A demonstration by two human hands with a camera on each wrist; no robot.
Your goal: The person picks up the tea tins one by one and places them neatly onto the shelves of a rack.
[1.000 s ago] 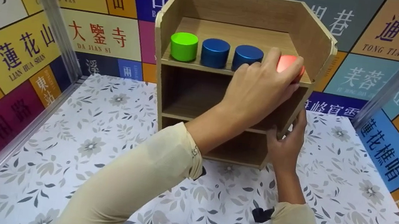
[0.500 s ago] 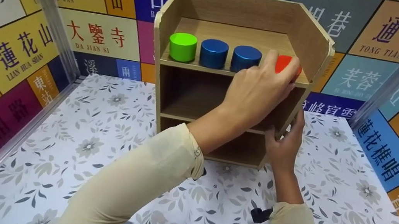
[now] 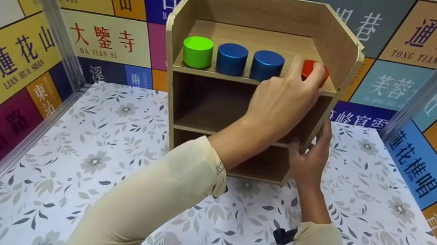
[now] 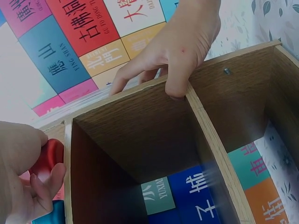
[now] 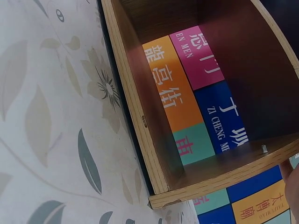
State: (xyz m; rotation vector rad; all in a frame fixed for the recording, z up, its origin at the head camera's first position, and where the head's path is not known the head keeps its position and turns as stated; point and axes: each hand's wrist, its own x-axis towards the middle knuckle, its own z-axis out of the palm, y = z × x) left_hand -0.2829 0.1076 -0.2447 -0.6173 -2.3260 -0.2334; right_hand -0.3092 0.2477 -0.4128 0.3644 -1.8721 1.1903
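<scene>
My left hand (image 3: 283, 99) pinches a glossy red cylinder (image 3: 308, 68) at the right end of the top level of a small wooden shelf (image 3: 255, 10). Fingers cover much of the cylinder, and whether its base touches the board is hidden. Two blue cylinders, one left (image 3: 231, 60) and one right (image 3: 267, 66), and a bright green cylinder (image 3: 197, 53) stand in a row to its left. Lower down, my right hand (image 3: 309, 161) grips the shelf's right side panel. The left wrist view shows that hand's thumb (image 4: 178, 77) over the front edge and its fingers along the outside.
Below the row are two open compartments, the middle one (image 3: 212, 102) and the bottom one (image 3: 264, 163). A white floral cloth (image 3: 76, 188) covers the table. Panels of coloured signs (image 3: 106, 38) and clear uprights (image 3: 52, 13) stand around it.
The red cylinder's top has gone from pale and shiny to deep red. Both hands keep their hold on the cylinder and the panel. The head view has shifted slightly.
</scene>
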